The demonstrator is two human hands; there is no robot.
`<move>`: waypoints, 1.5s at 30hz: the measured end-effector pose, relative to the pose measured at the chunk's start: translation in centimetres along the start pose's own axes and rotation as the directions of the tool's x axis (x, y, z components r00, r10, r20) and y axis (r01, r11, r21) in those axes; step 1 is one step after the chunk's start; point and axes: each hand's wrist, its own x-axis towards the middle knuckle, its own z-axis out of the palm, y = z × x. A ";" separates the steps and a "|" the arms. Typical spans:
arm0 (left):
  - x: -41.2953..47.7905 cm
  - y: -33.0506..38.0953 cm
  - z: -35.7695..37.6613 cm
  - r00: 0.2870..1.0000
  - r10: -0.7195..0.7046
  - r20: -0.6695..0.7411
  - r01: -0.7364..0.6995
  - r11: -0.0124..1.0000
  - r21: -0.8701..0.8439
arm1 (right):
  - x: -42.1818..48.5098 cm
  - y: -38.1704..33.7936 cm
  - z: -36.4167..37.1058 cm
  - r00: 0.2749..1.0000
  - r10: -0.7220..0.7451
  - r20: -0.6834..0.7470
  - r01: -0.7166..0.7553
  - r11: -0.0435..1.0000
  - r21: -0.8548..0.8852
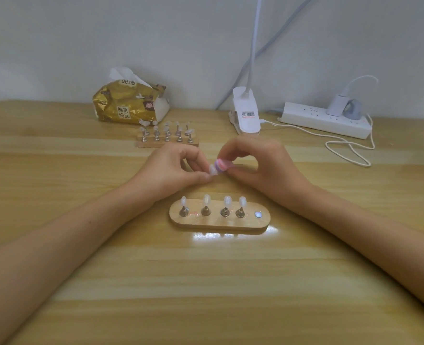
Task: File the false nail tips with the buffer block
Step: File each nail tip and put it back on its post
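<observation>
One wooden desk (206,295) carries everything, and the oval wooden stand (218,224) near its middle is the reference here. Two bare forearms reach in from either side of the stand and meet just behind it. The left hand (173,168) has its fingers curled, pinching one clear nail tip (213,169) between thumb and fingertips. The right hand (263,168), also curled, grips one small pink-and-purple buffer block (221,165), whose end touches that tip. Far behind the stand and to its left lies one gold tissue pack (128,103) printed with "原木纯品", a white tissue sticking out of its top. Far behind and to the right lies one white power strip (325,120) with one charger (336,105) plugged in. Nearer the middle is one white lamp clip (247,113), its label too small to read. A second wooden stand (167,143) sits behind the hands, with five metal holders in its front row; those farther back blur together. The oval stand itself holds four upright nail tips (183,201) on metal holders, plus one bare round metal disc (258,214) at its right end.
</observation>
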 end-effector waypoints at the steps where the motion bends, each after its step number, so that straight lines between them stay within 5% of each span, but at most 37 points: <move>1: 0.0 0.0 0.0 1.000 -0.003 -0.002 0.003 1.000 -0.003 | -0.1 0.0 -0.1 1.000 0.000 -0.026 0.000 1.000 0.011; 4: 0.0 -0.1 0.0 1.000 0.001 -0.005 -0.001 1.000 -0.003 | -0.1 -0.4 0.2 0.996 -0.087 -0.008 0.087 0.996 0.010; 28: -0.1 -0.1 0.0 1.000 0.021 -0.014 -0.021 1.000 0.005 | -0.2 -0.3 0.0 0.997 0.038 0.060 -0.041 0.998 0.046; 32: 0.0 -0.3 0.1 1.000 0.006 -0.026 -0.005 0.999 0.035 | -0.1 -0.5 0.2 0.999 -0.020 -0.026 0.021 0.999 0.047; 36: 0.0 -0.2 0.1 1.000 0.013 -0.026 -0.012 1.000 0.027 | 0.0 -0.2 0.5 0.997 0.030 0.068 -0.031 0.999 0.013; 41: -0.1 -0.1 0.1 1.000 0.012 -0.020 -0.011 0.999 0.043 | 0.0 -0.3 0.3 0.996 -0.093 -0.005 0.093 0.996 -0.010; 45: -0.1 0.0 0.2 1.000 0.015 -0.019 -0.014 0.999 0.051 | -0.1 0.0 0.2 0.999 -0.035 0.009 0.036 0.999 -0.029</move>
